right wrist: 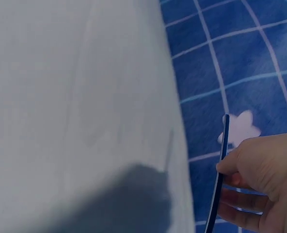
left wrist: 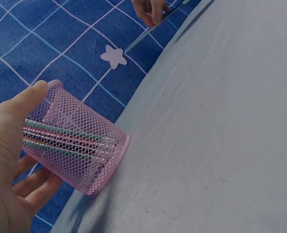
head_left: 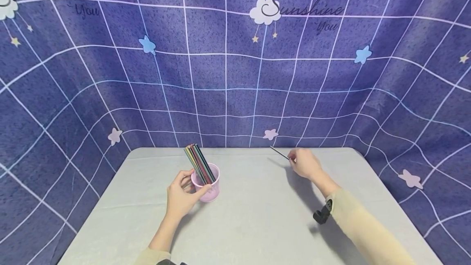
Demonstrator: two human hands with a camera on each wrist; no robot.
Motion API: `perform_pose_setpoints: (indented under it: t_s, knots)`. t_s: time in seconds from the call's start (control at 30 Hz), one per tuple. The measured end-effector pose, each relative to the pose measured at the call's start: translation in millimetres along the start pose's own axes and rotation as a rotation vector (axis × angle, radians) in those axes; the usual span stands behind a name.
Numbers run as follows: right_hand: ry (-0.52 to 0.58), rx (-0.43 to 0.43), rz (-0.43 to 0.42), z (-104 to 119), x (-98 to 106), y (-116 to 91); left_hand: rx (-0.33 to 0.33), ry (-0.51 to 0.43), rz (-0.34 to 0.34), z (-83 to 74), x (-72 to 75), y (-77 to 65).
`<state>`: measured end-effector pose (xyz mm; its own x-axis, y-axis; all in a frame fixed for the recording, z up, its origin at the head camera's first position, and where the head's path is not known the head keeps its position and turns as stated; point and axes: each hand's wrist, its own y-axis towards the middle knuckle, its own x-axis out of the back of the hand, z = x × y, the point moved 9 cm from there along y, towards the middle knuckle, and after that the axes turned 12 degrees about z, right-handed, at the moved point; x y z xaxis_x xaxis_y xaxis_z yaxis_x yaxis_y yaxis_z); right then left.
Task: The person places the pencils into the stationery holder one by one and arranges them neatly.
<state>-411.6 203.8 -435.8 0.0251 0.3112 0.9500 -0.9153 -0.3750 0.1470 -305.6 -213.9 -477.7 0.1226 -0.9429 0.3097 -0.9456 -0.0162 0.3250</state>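
Note:
A pink mesh pen cup (head_left: 212,193) stands toward the left of the table, a bundle of coloured pencils (head_left: 199,160) leaning in it. My left hand (head_left: 178,198) grips the cup, thumb at the near rim and fingers round its far left side. The left wrist view shows the pencils' lower ends through the mesh. Off to the right, my right hand (head_left: 306,163) pinches a single dark pencil (head_left: 279,152) between thumb and fingers, above the back of the table. In the right wrist view the pencil (right wrist: 224,138) extends past both sides of the pinch.
A pale cloth covers the table (head_left: 254,216). Behind it and along both sides hangs a purple-blue curtain (head_left: 243,72) with a grid, stars and clouds. A dark wrist device (head_left: 324,212) sits at the right cuff, and the right arm casts a shadow on the cloth.

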Motion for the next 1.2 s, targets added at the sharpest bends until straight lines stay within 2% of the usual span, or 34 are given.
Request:
perform_pose_setpoints:
  t_s: [0.23,0.5,0.67,0.87,1.07,1.2]
  knots:
    - [0.077,0.074,-0.068,35.6,22.5,6.1,-0.004,-0.004,0.0,-0.6,0.1,-0.3]
    - [0.167,0.112,-0.123,72.0,42.5,9.3,-0.003,-0.008,0.005,-1.3,-0.6,-0.7]
    - [0.233,0.123,-0.182,90.6,50.1,9.4,-0.005,-0.009,0.01,-1.3,-1.1,-1.8]
    - [0.323,0.198,-0.271,122.8,63.8,7.8,-0.007,-0.009,0.014,-0.4,-0.4,-1.3]
    - [0.469,0.275,-0.304,155.8,76.1,10.2,0.01,-0.008,0.017,0.6,-0.5,0.0]
    - [0.62,0.352,-0.304,177.0,75.0,12.5,0.009,0.002,0.014,2.1,-0.4,0.7]
